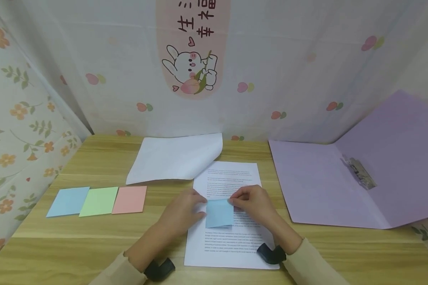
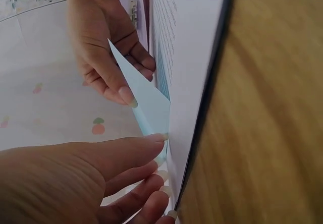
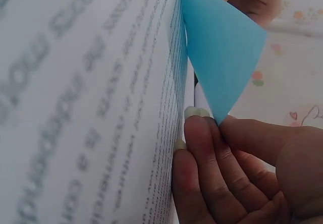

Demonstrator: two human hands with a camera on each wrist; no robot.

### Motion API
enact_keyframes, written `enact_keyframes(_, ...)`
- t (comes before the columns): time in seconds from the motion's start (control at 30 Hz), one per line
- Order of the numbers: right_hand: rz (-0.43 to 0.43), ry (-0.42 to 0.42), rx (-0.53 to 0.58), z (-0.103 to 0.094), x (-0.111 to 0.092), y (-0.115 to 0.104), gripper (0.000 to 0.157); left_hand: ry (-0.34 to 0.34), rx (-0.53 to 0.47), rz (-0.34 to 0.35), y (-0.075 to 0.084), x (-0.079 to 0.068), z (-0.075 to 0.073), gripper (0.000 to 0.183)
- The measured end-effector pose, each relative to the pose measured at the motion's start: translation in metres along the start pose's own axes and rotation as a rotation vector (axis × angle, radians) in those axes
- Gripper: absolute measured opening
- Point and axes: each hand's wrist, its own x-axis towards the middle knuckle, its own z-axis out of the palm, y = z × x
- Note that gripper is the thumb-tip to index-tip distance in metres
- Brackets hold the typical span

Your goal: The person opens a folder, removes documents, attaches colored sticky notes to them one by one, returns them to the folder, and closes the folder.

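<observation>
A light blue sticky note (image 1: 219, 213) lies over the printed sheet (image 1: 235, 245), partly lifted from it. My right hand (image 1: 251, 201) pinches the note's upper right corner between thumb and forefinger. In the right wrist view, the note (image 3: 227, 47) slants up from the page toward that thumb (image 3: 267, 138). At the note's left edge is my left hand (image 1: 182, 211), its thumb and forefinger spread apart. The left wrist view has its fingertips (image 2: 160, 176) against the paper, with the thumb touching the note's edge. The note's underside is mostly hidden.
Blue (image 1: 68, 202), green (image 1: 98, 202) and pink (image 1: 130, 200) sticky pads lie in a row at left. Behind is a curled white sheet (image 1: 174, 158). An open purple folder (image 1: 314, 182) with a metal clip (image 1: 360, 173) lies at right, its cover leaning on the curtain (image 1: 289, 71).
</observation>
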Motion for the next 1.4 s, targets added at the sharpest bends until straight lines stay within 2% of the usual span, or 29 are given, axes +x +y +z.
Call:
enact_keyframes(0.27,-0.033,0.008,-0.011,0.001,-0.002,-0.001,0.005,-0.006,0.168,0.106,0.002,-0.005,0.001,0.028)
enact_keyframes(0.4,-0.051,0.002,-0.004,0.0,-0.003,-0.002,0.004,-0.006,0.229,0.137,0.005,-0.007,0.001,0.028)
enact_keyframes(0.57,-0.064,0.001,-0.018,0.001,-0.003,-0.001,0.005,-0.009,0.269,0.165,0.007,-0.01,0.001,0.029)
enact_keyframes(0.8,-0.078,-0.022,-0.02,0.001,-0.002,0.001,0.005,-0.053,0.235,0.151,0.01,-0.01,-0.001,0.038)
enact_keyframes(1.03,-0.099,-0.018,-0.044,0.002,-0.001,0.003,0.008,-0.083,0.36,0.22,0.011,-0.012,0.001,0.048)
enact_keyframes(1.27,-0.082,0.015,-0.071,0.004,-0.001,0.002,0.006,-0.138,0.39,0.171,0.018,-0.02,0.002,0.065)
enact_keyframes(1.4,-0.104,0.021,-0.108,0.004,-0.002,0.001,0.005,-0.172,0.367,0.155,0.019,-0.023,0.002,0.072)
